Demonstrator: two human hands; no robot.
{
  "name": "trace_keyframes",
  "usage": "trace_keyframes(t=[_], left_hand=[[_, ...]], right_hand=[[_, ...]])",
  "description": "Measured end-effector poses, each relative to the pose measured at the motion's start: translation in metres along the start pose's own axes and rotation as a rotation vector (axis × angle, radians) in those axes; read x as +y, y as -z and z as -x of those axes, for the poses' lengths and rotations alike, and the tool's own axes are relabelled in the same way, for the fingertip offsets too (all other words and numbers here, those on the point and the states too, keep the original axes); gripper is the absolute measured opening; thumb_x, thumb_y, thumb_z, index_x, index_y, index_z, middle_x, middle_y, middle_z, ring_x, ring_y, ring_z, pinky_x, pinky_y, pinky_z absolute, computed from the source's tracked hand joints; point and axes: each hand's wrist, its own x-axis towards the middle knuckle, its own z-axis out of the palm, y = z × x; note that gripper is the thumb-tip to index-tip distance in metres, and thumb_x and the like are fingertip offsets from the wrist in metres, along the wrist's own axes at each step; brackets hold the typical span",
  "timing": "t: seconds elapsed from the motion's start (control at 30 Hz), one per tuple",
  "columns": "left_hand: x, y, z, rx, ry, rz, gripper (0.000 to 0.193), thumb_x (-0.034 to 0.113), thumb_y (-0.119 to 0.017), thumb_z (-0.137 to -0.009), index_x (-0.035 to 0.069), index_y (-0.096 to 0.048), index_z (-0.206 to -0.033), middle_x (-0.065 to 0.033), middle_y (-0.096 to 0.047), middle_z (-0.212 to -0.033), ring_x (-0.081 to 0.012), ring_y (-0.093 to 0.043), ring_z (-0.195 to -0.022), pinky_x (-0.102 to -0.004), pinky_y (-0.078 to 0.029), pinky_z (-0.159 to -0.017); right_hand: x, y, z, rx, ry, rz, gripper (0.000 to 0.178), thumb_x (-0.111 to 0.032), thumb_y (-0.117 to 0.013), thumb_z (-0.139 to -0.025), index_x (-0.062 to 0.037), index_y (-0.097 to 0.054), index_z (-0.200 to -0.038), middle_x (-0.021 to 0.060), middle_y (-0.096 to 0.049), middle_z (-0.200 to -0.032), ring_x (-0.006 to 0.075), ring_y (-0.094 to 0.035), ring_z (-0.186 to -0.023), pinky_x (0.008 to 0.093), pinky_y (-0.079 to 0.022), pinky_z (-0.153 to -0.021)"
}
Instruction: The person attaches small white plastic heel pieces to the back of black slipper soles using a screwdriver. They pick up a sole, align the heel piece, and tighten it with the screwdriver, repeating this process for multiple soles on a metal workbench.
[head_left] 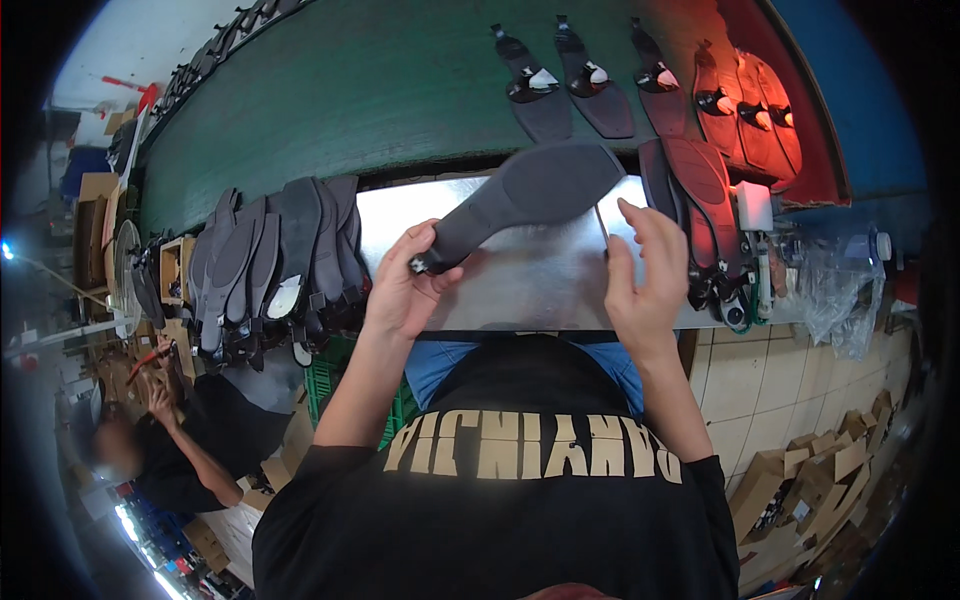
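My left hand (408,282) is closed around the narrow end of a dark grey sandal sole (530,190), with its underside toward me. A small shiny fitting (418,265) shows at the narrow end, by my fingers. The broad end tilts up to the right over a bright metal sheet (520,290). Just right of it, my right hand (648,275) is raised with thumb and fingers apart, not touching the sole. A thin dark line shows beside my right fingertips; I cannot tell what it is.
A pile of dark soles (265,255) lies left of the sheet; more soles (700,190) lie right. Several strapped sandals (590,90) rest on the green table (380,90). Clear plastic bags (835,290) hang at right. Another person (180,440) works at lower left. Cardboard boxes (810,490) stand lower right.
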Motion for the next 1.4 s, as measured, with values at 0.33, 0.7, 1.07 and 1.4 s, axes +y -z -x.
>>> trace_keyframes(t=[0.33,0.7,1.07,1.4], left_hand=[[-0.041,0.001,-0.014,0.067,0.374,0.474,0.028,0.019,-0.062,-0.090,0.007,-0.058,-0.114,-0.0130,-0.060,-0.114,-0.0257,-0.064,-0.100,-0.0250,-0.059,-0.064],[-0.062,-0.035,-0.008,0.099,0.449,0.458,0.021,0.023,-0.069,-0.085,0.008,-0.059,-0.096,-0.0044,-0.062,-0.086,-0.0160,-0.058,-0.078,-0.0215,-0.039,-0.047],[-0.055,-0.047,0.006,0.142,0.265,0.216,0.024,0.032,-0.064,-0.089,0.009,-0.058,-0.096,-0.0027,-0.059,-0.087,-0.0122,-0.056,-0.073,-0.0238,-0.037,-0.047],[-0.060,-0.043,-0.004,-0.003,-0.514,-0.355,0.072,0.054,-0.028,-0.101,-0.003,-0.065,-0.078,-0.0114,-0.067,-0.074,-0.0132,-0.062,-0.068,-0.0254,-0.049,-0.068]], right_hand=[[0.006,-0.006,0.034,-0.160,-0.423,-0.430,0.038,0.004,-0.048,-0.090,-0.0030,-0.055,-0.127,0.0055,-0.059,-0.080,0.0072,-0.052,-0.065,0.0216,-0.041,-0.059],[-0.021,-0.028,0.062,-0.544,-0.620,-0.740,0.050,0.000,-0.052,-0.091,-0.0027,-0.043,-0.140,0.0019,-0.056,-0.064,0.0070,-0.051,-0.057,0.0215,-0.041,-0.055],[-0.016,-0.016,0.044,-0.579,-0.879,-0.921,0.028,-0.014,-0.050,-0.098,0.0002,-0.057,-0.122,-0.0017,-0.052,-0.065,0.0033,-0.043,-0.054,0.0180,-0.034,-0.048],[-0.039,-0.016,0.049,-0.671,-1.011,-1.147,0.037,-0.012,-0.050,-0.098,-0.0044,-0.041,-0.133,0.0012,-0.052,-0.067,0.0053,-0.044,-0.050,0.0180,-0.033,-0.042]])
